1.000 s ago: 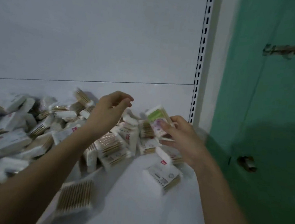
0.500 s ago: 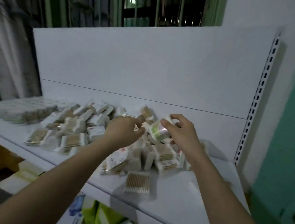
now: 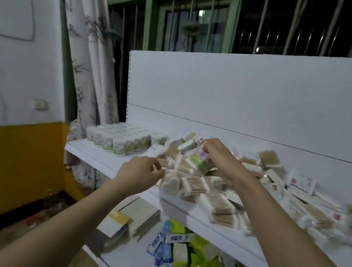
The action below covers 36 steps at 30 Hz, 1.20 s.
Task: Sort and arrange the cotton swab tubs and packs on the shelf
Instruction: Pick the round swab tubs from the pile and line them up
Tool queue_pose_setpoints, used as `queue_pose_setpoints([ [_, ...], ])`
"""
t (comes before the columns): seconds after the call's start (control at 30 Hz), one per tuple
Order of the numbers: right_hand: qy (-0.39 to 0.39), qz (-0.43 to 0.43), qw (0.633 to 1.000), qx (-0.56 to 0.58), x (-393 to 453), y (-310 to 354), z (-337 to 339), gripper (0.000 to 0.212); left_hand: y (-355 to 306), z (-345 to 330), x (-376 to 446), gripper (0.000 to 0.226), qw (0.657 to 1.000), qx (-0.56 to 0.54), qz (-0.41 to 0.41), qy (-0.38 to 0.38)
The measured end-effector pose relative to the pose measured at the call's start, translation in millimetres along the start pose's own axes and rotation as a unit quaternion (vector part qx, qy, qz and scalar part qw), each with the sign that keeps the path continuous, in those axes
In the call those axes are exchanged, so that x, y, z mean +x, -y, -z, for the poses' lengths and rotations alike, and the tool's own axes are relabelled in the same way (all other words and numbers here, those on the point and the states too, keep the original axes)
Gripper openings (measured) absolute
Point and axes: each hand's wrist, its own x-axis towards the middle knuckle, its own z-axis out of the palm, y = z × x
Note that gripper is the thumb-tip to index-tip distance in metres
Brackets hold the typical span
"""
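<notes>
While the picture is smeared by motion, we can make out our right hand (image 3: 219,158) raised over the white shelf (image 3: 113,162), fingers curled round a tub (image 3: 200,161) with a green and white label and a purple mark near its top; it is tilted and held above the loose pile of packs (image 3: 194,184). Our left hand (image 3: 139,172) reaches in just beside it, near the shelf's front edge, with the fingers bent inward; we think the thumb and forefinger are close together, but the blur keeps us from telling whether they pinch anything.

At the shelf's far left end stands a tidy block of upright tubs (image 3: 119,139), touching one another in rows, against the white back panel (image 3: 238,96). From the middle to the right end, flat packs showing wooden sticks lie scattered and overlapping, some tilted on others, a few at the front lip.

Below the shelf we see a lower level with green and blue packets (image 3: 181,253) and some flat boxes (image 3: 125,218). Behind the back panel are a barred window (image 3: 202,18) and a patterned curtain (image 3: 92,62), with a white and yellow wall (image 3: 18,119) at the left.
</notes>
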Motion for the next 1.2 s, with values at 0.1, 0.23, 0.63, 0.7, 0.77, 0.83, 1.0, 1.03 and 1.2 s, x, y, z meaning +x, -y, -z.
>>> queue_pose_setpoints([
  [0.1, 0.015, -0.009, 1.000, -0.005, 16, 17, -40, 0.029, 41, 11, -4, 0.029, 1.000, -0.020, -0.009, -0.002],
  [0.23, 0.037, -0.009, 0.997, -0.070, 39, 21, -80, 0.039, 85, 6, 7, 0.027, 0.999, -0.049, -0.014, -0.001],
  [0.63, -0.095, 0.014, 0.992, -0.084, 174, 21, -141, 0.059, 148, -70, 152, 0.067, 0.983, -0.166, -0.005, 0.073],
  [0.7, -0.104, 0.029, 0.989, -0.105, 199, 21, -158, 0.060, 152, -79, 171, 0.073, 0.977, -0.202, -0.011, 0.070],
  [0.77, -0.103, 0.024, 0.988, -0.110, 222, 20, -176, 0.057, 154, -86, 187, 0.078, 0.970, -0.228, -0.024, 0.083],
  [0.83, -0.098, 0.015, 0.988, -0.117, 243, 18, -192, 0.053, 154, -95, 198, 0.080, 0.960, -0.250, -0.064, 0.109],
  [1.0, -0.102, -0.033, 0.970, -0.218, 284, 12, -213, 0.055, 152, -115, 217, 0.092, 0.956, -0.252, -0.085, 0.123],
  [1.03, -0.109, -0.045, 0.967, -0.225, 289, 10, -214, 0.056, 154, -121, 218, 0.090, 0.960, -0.245, -0.081, 0.108],
  [1.2, -0.101, -0.101, 0.958, -0.247, 311, 3, -220, 0.056, 153, -130, 231, 0.091, 0.974, -0.186, -0.090, 0.089],
])
